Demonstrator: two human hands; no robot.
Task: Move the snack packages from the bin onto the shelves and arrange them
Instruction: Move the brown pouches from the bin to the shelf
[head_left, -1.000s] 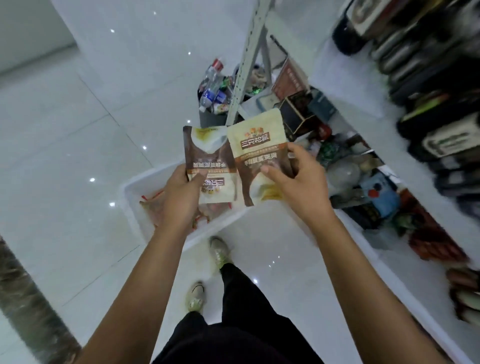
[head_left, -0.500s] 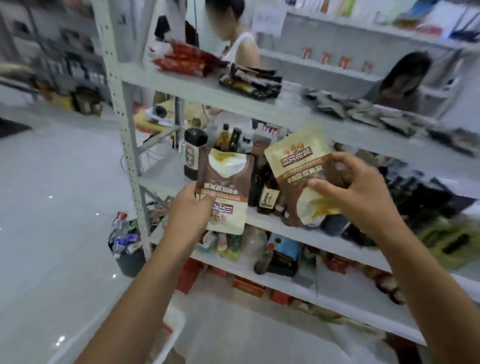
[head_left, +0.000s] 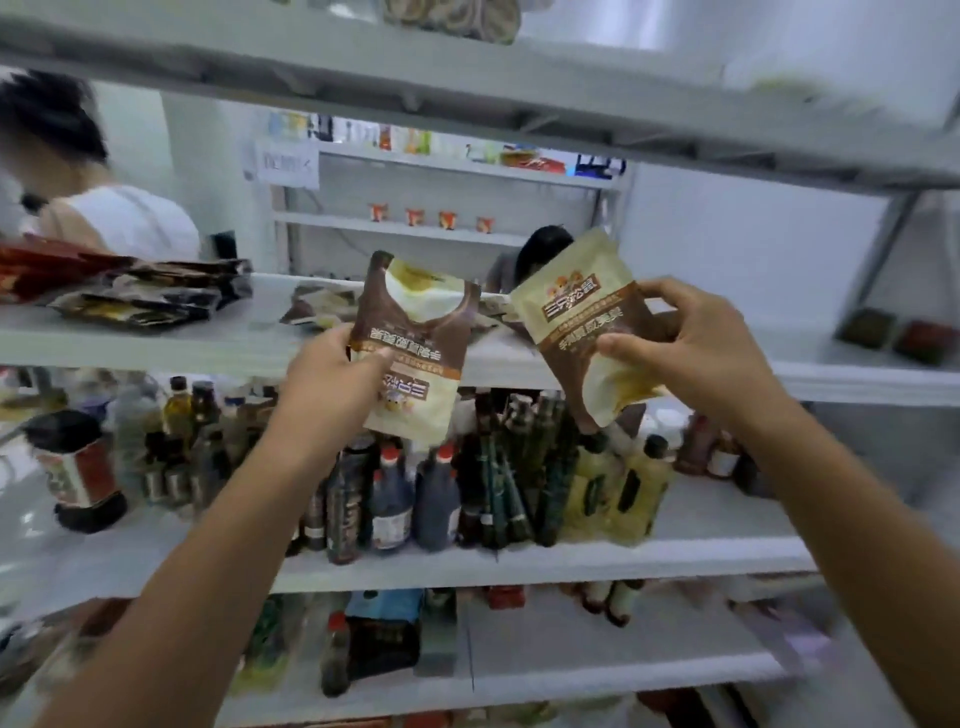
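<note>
Left hand (head_left: 332, 384) grips upside-down brown pouch (head_left: 415, 343) | right hand (head_left: 701, 348) grips tilted cream pouch (head_left: 587, 332) | before shelf (head_left: 208, 343)

Right pouch (head_left: 582, 332): brand 三只松鼠 on brown banner, line below blurred. Left pouch (head_left: 415, 348): print upside down, unreadable. Far paper sign (head_left: 287, 163): illegible.

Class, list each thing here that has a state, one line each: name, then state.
Left hand: gripping the left pouch.
Right hand: gripping the right pouch.
Left pouch: held in the air, upside down, sealed.
Right pouch: held in the air, tilted, sealed.
Bottles: upright, capped.
</note>
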